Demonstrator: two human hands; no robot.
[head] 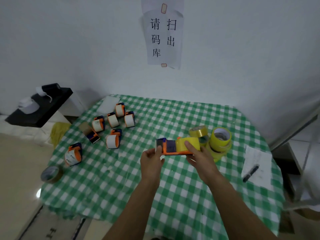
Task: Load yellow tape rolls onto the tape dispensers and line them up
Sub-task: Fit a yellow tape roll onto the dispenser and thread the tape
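An orange tape dispenser (173, 148), a yellow roll (187, 142) seated in it, is held just above the middle of the checked table (173, 191). The left hand (152, 160) pinches its blade end and the right hand (199, 157) wraps the roll end. It looks like light, rigid plastic, best gripped by the body, clear of the cutter. Spare yellow rolls (220, 139) stand just to the right, and other dispensers (112, 121) lie well to the left.

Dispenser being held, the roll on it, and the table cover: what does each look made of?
Dispenser: likely moulded plastic, with a matte orange frame and dark panels; its grey front flap could be metal. Roll: smooth yellow film wound in layers, probably plastic packing tape. Table cover: green-and-white check, thin and draping over the edge; cloth or vinyl, cannot tell.
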